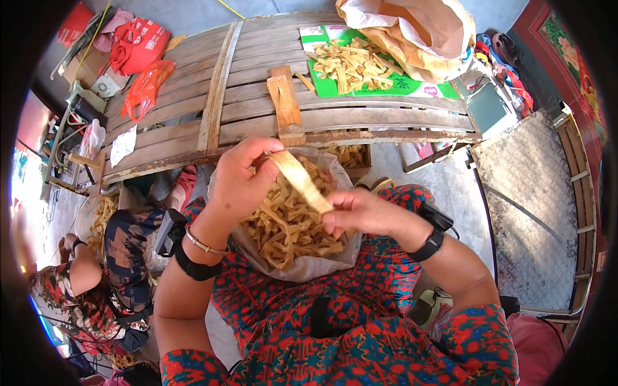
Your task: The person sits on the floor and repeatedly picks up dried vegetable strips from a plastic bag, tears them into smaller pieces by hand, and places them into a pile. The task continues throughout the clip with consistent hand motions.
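Observation:
A pale yellow flat dried strip [297,177] stretches diagonally between my hands. My left hand [246,177] pinches its upper end, and my right hand [354,211] grips its lower end. Beneath them, an open plastic sack [336,260] in my lap is full of similar tan, crinkled pieces [278,238]. A small wooden block [285,106] lies on the slatted wooden bench [174,101] just beyond my hands. On a green sheet [434,90] at the bench's back right is a pile of these pieces [351,64], beside an open paper sack [412,32].
Red bags [135,45] are at the back left. A co-worker [84,276] sits at my left by another sack of pieces [103,212]. A box of pieces [351,157] is under the bench. A metal-framed board [528,206] stands at right.

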Motion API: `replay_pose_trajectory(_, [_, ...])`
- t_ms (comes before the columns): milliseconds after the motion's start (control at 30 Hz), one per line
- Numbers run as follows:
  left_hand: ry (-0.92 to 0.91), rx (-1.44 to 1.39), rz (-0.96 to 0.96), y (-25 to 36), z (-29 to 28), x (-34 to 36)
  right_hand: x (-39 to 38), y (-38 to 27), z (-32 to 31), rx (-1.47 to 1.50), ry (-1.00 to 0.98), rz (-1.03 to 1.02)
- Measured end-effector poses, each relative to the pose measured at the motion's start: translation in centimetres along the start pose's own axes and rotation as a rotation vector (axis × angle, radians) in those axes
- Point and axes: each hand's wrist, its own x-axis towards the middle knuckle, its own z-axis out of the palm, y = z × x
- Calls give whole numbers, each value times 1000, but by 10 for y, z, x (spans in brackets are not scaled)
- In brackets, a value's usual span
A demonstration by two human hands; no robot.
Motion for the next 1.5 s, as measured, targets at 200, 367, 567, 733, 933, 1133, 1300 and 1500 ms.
replay_pose_trajectory(200, [80, 640, 235, 15, -10, 4, -36, -37, -39, -188, 354, -249])
replay_pose_trajectory(367, [-49, 741, 257, 13, -6, 7, -88, -73, -71, -326, 595, -574])
replay_pose_trajectory(567, [68, 354, -224, 1, -15, -2, -166, -91, -168, 135, 869, -832])
replay_pose_trajectory(733, [69, 621, 89, 9, -32, -11, -216, -56, -243, 198, 1437, -789])
replay_pose_trajectory(933, [560, 462, -52, 27, -77, -5, -238, 0, -284, 145, 1672, -645])
replay_pose_trajectory(1133, [187, 887, 229, 19, -49, 5, -152, 24, -266, -793, 1390, 398])
replay_pose_trajectory(1300, [-144, 898, 450, 12, 23, 38, -14, -20, -122, -394, 528, -432])
replay_pose_trajectory(1500, [63, 877, 467, -12, 22, 89, 81, -79, -39, 73, 273, -282])
